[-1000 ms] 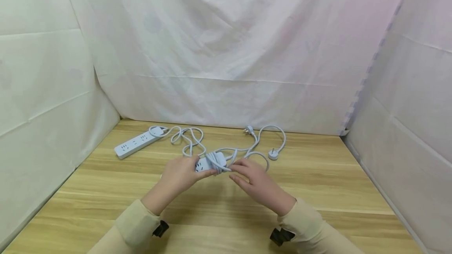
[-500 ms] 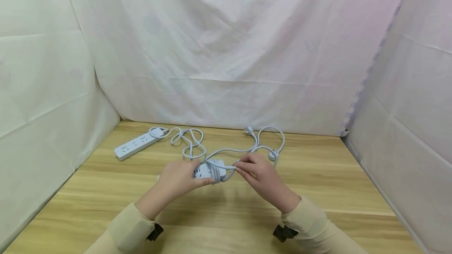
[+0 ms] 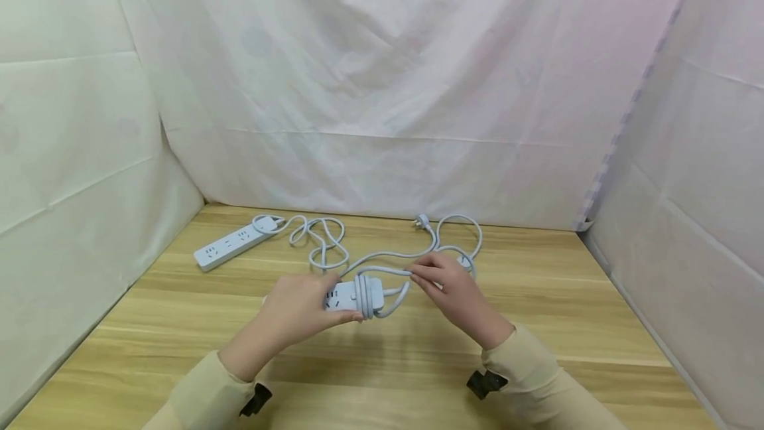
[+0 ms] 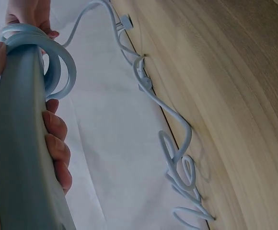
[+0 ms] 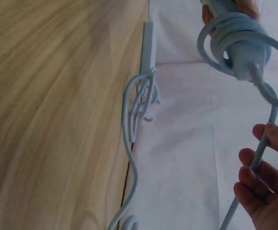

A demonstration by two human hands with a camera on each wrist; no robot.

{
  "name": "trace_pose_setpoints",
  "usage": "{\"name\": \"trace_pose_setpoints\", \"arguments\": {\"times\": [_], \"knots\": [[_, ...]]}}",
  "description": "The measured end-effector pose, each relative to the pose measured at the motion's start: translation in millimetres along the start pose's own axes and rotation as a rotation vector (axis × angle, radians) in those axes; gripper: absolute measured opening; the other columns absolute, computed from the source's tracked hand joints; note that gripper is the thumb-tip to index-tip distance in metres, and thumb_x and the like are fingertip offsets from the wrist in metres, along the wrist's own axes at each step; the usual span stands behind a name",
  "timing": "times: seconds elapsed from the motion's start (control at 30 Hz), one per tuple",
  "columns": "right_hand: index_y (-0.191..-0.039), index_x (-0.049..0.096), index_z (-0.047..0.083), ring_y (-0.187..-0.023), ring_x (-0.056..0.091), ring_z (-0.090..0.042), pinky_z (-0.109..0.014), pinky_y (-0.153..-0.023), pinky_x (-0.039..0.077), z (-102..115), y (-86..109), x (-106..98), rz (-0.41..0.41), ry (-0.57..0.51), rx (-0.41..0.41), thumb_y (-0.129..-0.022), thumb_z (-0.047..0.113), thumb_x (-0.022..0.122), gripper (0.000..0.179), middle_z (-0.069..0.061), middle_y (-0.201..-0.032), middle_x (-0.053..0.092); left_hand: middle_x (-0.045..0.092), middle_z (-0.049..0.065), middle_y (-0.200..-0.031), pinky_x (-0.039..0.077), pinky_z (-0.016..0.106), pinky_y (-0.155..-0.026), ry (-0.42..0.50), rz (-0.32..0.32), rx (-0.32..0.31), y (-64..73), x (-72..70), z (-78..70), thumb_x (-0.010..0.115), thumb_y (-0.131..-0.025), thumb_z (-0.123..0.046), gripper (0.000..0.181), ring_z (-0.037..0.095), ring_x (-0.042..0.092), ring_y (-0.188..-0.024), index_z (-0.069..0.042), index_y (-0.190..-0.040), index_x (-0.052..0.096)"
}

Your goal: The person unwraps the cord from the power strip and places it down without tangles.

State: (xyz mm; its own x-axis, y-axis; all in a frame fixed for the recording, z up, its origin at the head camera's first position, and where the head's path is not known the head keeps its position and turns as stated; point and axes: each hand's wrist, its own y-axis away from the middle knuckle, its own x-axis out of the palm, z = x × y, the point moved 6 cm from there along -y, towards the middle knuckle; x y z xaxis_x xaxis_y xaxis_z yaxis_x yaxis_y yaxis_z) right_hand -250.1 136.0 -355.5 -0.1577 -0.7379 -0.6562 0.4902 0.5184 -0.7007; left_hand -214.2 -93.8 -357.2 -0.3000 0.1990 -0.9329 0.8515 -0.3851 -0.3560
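Observation:
My left hand grips a white power strip at the middle of the table, its fingers curled round the strip's body in the left wrist view. Several turns of white cord wrap the cord end of the strip. To the right, my right hand pinches the same cord between thumb and fingers. From there the cord runs back toward the strip in one loose loop. Its other part trails behind the right hand toward the plugs.
A second power strip lies at the back left, its cord tangled beside it. One plug lies near the back edge; another plug is partly hidden behind the right hand. White cloth walls the wooden table.
My right hand has taken hold of the cord and drawn it right and slightly back, away from the strip. The left hand and strip have shifted slightly left and nearer.

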Motion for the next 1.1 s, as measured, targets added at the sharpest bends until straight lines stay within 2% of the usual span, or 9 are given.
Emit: {"name": "trace_pose_setpoints", "arguments": {"times": [0.3, 0.53, 0.63, 0.83, 1.1], "knots": [[-0.105, 0.075, 0.009, -0.089, 0.055, -0.015, -0.033, -0.072, 0.046, -14, 5.8, 11, 0.104, 0.016, 0.149, -0.09, 0.008, 0.07, 0.016, 0.003, -0.1, 0.064, 0.042, -0.013, -0.058, 0.031, 0.026, -0.046, 0.076, 0.027, -0.022, 4.4, -4.1, 1.0, 0.054, -0.076, -0.08, 0.06, 0.006, 0.038, -0.048, -0.021, -0.085, 0.055], [-0.101, 0.075, 0.009, -0.085, 0.052, -0.013, -0.032, -0.071, 0.046, -17, 13.3, 14, 0.146, 0.031, 0.203, -0.089, 0.007, 0.07, 0.013, 0.005, -0.095, 0.061, 0.047, -0.012, -0.063, 0.035, 0.027, -0.049, 0.248, 0.054, -0.122, 6.4, -6.7, 5.9, 0.06, -0.08, -0.071, 0.055, 0.006, 0.042, -0.053, -0.019, -0.097, 0.062], [-0.101, 0.075, 0.009, -0.085, 0.052, -0.011, -0.029, -0.069, 0.046, -16, 17.2, 14, 0.166, 0.035, 0.193, -0.089, 0.007, 0.071, 0.013, 0.006, -0.095, 0.06, 0.051, -0.01, -0.067, 0.037, 0.029, -0.051, 0.293, 0.049, -0.171, 6.1, -7.7, 10.1, 0.061, -0.083, -0.067, 0.052, 0.008, 0.045, -0.056, -0.017, -0.098, 0.063], [-0.1, 0.075, 0.007, -0.087, 0.054, -0.013, -0.03, -0.071, 0.048, -5, 23.2, 10, 0.165, 0.05, 0.076, -0.086, 0.003, 0.072, 0.015, 0.002, -0.097, 0.061, 0.059, -0.004, -0.077, 0.039, 0.03, -0.053, 0.291, 0.025, -0.253, 4.1, -9.9, 20.1, 0.06, -0.085, -0.064, 0.06, 0.011, 0.049, -0.06, -0.01, -0.112, 0.064], [-0.101, 0.075, 0.006, -0.086, 0.059, -0.01, -0.024, -0.07, 0.051, 5, 28.5, 4, 0.15, -0.036, -0.009, -0.085, -0.001, 0.072, 0.018, 0.0, -0.101, 0.062, 0.055, -0.001, -0.074, 0.037, 0.031, -0.052, 0.308, 0.058, -0.348, 5.5, -6.6, 33.3, 0.057, -0.086, -0.067, 0.079, 0.015, 0.048, -0.06, -0.002, -0.131, 0.057]]}}
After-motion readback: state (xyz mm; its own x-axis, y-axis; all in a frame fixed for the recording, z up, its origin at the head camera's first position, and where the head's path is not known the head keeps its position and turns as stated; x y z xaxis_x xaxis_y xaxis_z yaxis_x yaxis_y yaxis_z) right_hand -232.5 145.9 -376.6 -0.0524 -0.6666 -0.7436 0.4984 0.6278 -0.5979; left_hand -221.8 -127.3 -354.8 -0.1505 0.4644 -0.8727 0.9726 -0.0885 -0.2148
